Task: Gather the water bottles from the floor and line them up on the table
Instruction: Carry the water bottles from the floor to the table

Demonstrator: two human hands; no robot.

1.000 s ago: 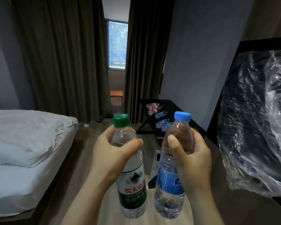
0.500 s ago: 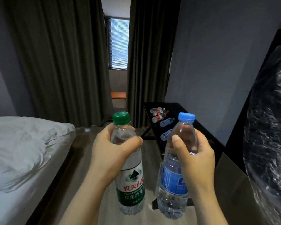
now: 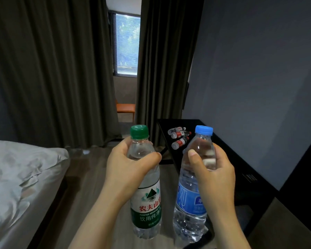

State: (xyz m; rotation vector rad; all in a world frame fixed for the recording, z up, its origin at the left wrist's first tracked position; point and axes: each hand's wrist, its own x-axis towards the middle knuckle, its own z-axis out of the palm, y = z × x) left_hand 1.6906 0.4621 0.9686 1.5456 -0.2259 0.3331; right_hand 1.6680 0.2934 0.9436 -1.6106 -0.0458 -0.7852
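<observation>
Closer now to the far black table (image 3: pixel 223 159), my left hand (image 3: pixel 127 169) and right hand (image 3: pixel 215 175) each clamp a full, heavy-looking, slippery upright bottle: green-capped bottle (image 3: pixel 147 203), blue-capped bottle (image 3: pixel 192 203), best held at the shoulder.

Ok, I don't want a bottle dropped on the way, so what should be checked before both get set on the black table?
1. Left hand wrapped around green-capped bottle: ok.
2. Right hand wrapped around blue-capped bottle: ok.
3. Both caps on: ok.
4. Black table has bare surface nearer than the lying bottles: ok.
5. Bottles already there upright in a line: not ok.
6. Floor path clear: cannot tell.
</observation>
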